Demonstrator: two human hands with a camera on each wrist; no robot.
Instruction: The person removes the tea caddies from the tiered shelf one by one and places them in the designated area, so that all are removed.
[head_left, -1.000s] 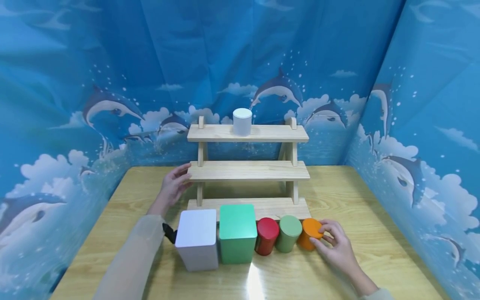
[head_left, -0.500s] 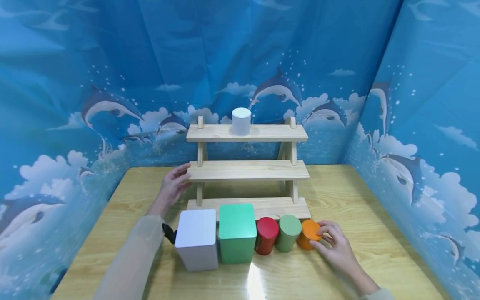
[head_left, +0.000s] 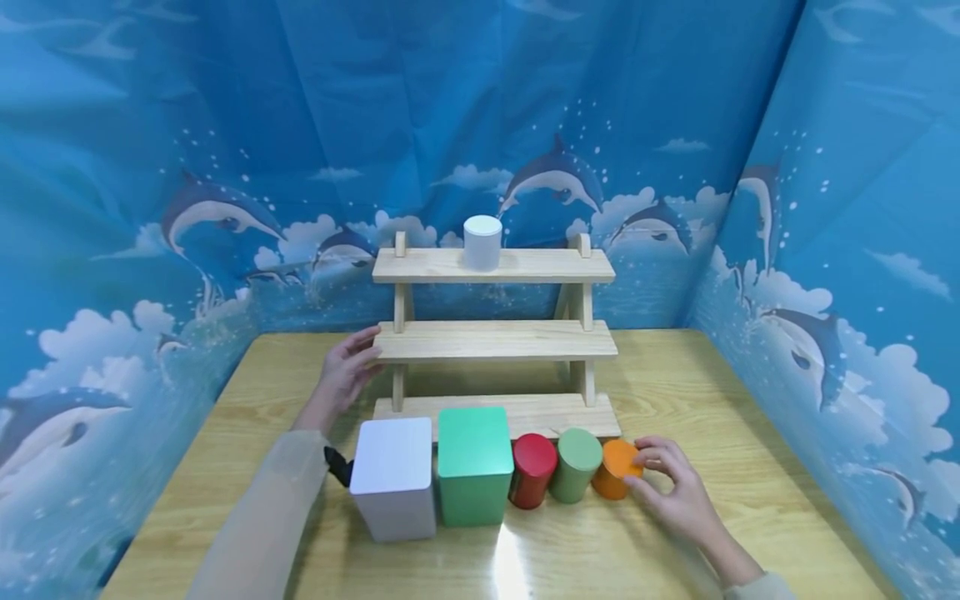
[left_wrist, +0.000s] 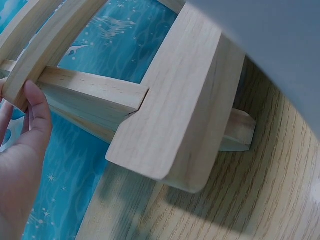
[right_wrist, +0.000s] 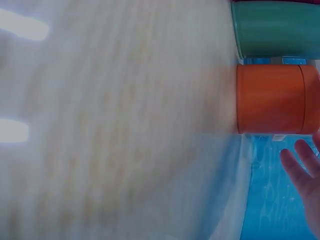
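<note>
At the left end of the wooden three-tier stand (head_left: 495, 340), my left hand (head_left: 348, 367) grips the middle shelf's tip; in the left wrist view thumb and fingers wrap that plank end (left_wrist: 25, 85). The orange canister (head_left: 615, 471) stands upright on the table, last on the right in a row. Close against its right side is my right hand (head_left: 675, 492), fingers loosely spread, thumb and fingertips right at the lid's edge. In the right wrist view some fingers (right_wrist: 297, 172) stretch out beside the orange canister, apart from its wall.
Left of the orange canister stand a pale green canister (head_left: 577, 467), a red canister (head_left: 533, 471), a green box (head_left: 474, 467) and a white box (head_left: 394, 479), before the lowest shelf. A white canister (head_left: 483, 243) stands on the top shelf. Blue dolphin-print cloth (head_left: 480, 100) hangs behind.
My right hand's fingers have loosened and drawn slightly away from the orange canister's lid. The orange canister sits slightly farther left, nearer the pale green one. My left hand has kept still.
</note>
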